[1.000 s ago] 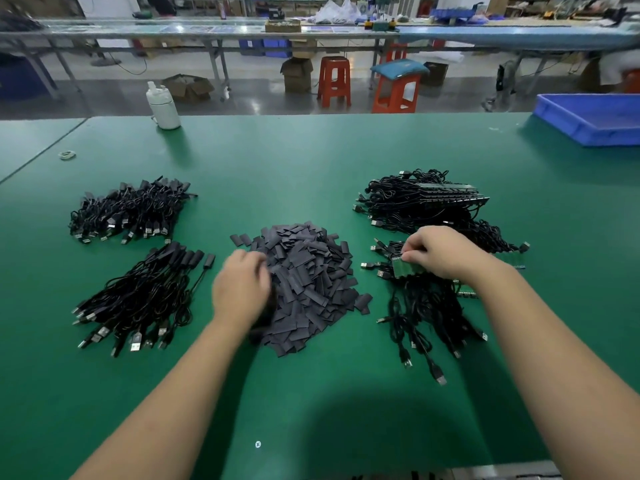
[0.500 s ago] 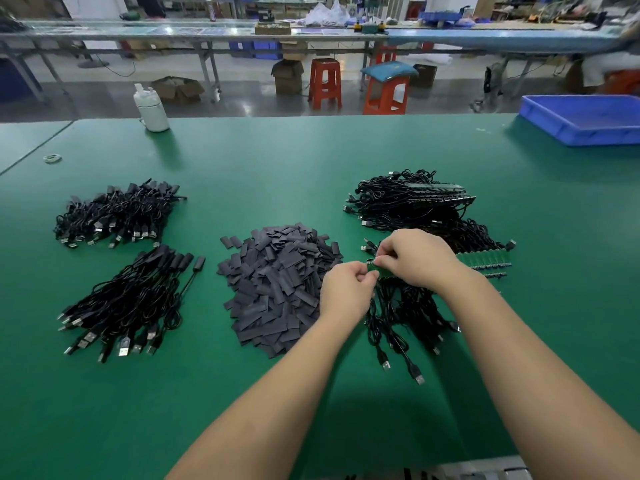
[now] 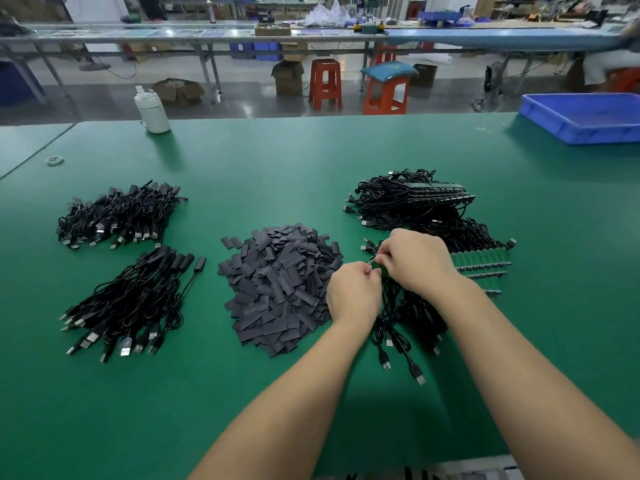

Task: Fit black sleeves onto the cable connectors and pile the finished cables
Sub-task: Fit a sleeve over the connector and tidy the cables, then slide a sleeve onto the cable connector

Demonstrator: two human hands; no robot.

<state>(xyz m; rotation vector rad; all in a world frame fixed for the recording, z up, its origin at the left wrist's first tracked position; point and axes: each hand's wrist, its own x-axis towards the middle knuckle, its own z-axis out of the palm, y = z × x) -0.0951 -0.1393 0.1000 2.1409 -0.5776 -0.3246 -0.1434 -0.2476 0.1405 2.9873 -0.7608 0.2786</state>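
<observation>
Hands, left hand point(image 3: 353, 292) and right hand point(image 3: 414, 261), pinch (seemingly) one green connector point(image 3: 374, 263).

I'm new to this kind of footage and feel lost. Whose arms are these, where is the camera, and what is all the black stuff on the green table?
No machine here: a person works with bare hands, filmed by a camera worn on their head, looking forward and down. On the green table a heap of flat black sleeves lies in the middle. At left are two piles of cables with sleeves fitted. At right is a tangle of unfinished cables with small green connector boards. The left hand and right hand meet over that tangle, each pinching something small; it looks like a green connector, but the fingers hide most of it. Farther back stand a white bottle and a blue tray.
</observation>
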